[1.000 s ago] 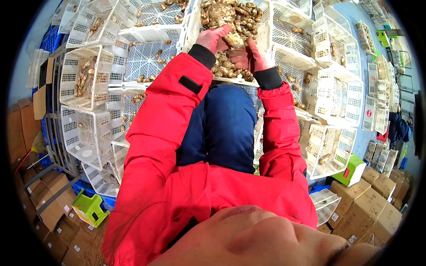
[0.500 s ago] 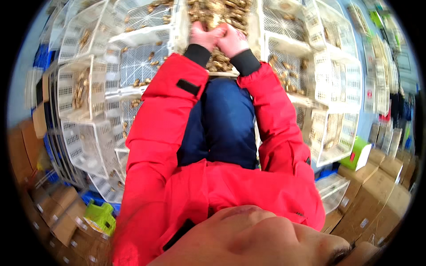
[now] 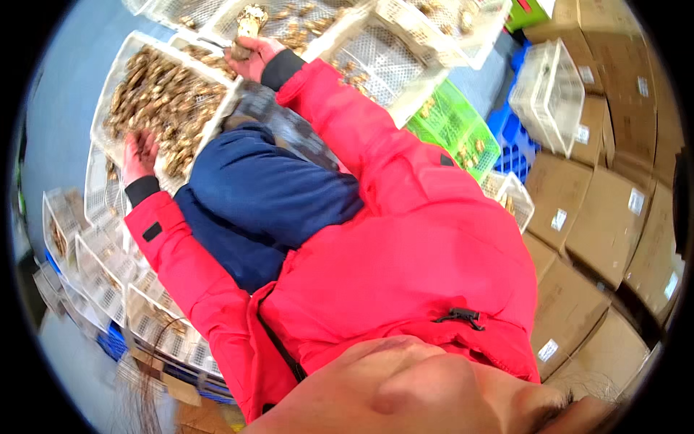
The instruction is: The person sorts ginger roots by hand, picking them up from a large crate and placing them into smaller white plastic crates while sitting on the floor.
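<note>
My right hand (image 3: 259,61) is closed around the lower stem of a large pale mushroom (image 3: 250,23) with a brown, scaly top. It holds the mushroom out over a white crate at the top of the view. To the left, my left hand (image 3: 139,156) is open, fingers loosely bent and holding nothing. It hovers by the near left edge of a white plastic crate (image 3: 226,100). A thick heap of brown and cream mushrooms (image 3: 166,94) fills that crate.
More white crates with scattered mushrooms (image 3: 307,29) stand ahead. A green basket (image 3: 455,119) and a blue pallet (image 3: 517,148) lie to the right, beside stacked cardboard boxes (image 3: 603,224). Further crates (image 3: 155,307) line the left side.
My body has turned, so the heaped crate now lies to the left. My hands, together over mushrooms before, have parted; the right now holds a large mushroom out and the left is open.
</note>
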Tool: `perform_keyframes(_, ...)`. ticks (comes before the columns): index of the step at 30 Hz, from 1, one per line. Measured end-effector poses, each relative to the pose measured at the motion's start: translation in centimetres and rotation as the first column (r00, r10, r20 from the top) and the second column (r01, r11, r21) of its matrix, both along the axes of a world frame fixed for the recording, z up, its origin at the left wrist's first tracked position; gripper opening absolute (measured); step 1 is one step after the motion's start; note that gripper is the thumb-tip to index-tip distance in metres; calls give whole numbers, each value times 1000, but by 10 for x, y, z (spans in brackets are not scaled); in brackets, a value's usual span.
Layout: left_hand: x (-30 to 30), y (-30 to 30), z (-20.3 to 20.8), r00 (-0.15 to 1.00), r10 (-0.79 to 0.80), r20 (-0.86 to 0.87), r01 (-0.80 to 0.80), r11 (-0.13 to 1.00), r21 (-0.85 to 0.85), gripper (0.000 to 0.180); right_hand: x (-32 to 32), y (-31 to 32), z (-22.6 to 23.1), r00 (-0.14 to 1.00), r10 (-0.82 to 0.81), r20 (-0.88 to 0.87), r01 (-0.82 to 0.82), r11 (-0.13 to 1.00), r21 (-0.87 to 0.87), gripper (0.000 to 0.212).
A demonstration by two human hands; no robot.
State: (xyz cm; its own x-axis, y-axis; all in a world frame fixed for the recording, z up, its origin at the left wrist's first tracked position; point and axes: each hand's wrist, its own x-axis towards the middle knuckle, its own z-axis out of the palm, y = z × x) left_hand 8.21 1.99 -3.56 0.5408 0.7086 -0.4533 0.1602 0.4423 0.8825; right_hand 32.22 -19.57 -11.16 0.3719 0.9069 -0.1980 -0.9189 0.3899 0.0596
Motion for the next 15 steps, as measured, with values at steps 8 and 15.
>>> perform_keyframes(8,6,11,-8,991,-101,-85,105,994,43,46,42,-221,-2,567,-97,818,601,727,-331,11)
perform_keyframes(15,21,14,-16,974,-123,-192,127,992,10,57,-9,-404,-22,747,-220,627,616,584,-529,25)
